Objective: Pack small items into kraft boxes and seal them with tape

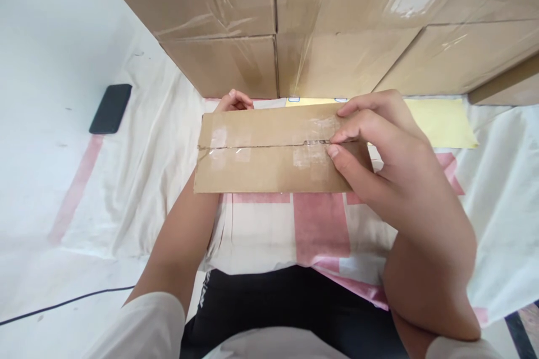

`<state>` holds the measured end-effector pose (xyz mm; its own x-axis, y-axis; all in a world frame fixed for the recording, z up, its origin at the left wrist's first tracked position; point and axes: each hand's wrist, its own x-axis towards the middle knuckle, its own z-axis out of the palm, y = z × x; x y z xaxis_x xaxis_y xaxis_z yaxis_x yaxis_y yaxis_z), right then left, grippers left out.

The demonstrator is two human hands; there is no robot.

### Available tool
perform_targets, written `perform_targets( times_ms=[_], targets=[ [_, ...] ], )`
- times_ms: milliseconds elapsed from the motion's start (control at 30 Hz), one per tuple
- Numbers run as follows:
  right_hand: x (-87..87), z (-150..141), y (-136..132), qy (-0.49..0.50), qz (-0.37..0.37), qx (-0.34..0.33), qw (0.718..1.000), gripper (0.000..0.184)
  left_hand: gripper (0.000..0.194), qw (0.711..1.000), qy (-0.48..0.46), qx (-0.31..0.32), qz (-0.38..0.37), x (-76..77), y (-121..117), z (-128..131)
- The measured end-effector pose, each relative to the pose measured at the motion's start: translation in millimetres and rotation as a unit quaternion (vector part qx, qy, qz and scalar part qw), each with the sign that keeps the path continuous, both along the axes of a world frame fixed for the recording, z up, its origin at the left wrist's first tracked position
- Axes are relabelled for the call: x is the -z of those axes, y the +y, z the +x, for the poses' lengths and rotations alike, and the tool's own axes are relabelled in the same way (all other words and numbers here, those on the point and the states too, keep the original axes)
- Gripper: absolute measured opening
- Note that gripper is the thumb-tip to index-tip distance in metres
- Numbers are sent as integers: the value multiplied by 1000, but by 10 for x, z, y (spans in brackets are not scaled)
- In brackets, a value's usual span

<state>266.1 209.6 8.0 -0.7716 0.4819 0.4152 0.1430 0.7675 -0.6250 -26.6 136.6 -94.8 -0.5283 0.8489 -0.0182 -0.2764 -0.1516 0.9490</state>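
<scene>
Right hand (404, 162) nearly pinched; touching carton (256, 171)

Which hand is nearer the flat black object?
Left. The left hand is right of the flat black object, partly behind the small box; the right hand, at the box's seam, is farther right.

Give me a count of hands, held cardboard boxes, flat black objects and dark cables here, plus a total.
Hands: 2, left hand and right hand
Held cardboard box: 1
Flat black object: 1
Dark cable: 1
Total: 5
</scene>
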Motion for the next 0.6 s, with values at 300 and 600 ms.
perform_targets(
  times_ms=[300,600],
  targets=[
    [-14,-12,-4,-9,4,5,1000,1,50,1000,3,-16,9,-62,-9,78],
    [-21,-18,-10,-11,1,7,1000,3,49,999,19,-37,-4,-84,-10,103]
  ],
)
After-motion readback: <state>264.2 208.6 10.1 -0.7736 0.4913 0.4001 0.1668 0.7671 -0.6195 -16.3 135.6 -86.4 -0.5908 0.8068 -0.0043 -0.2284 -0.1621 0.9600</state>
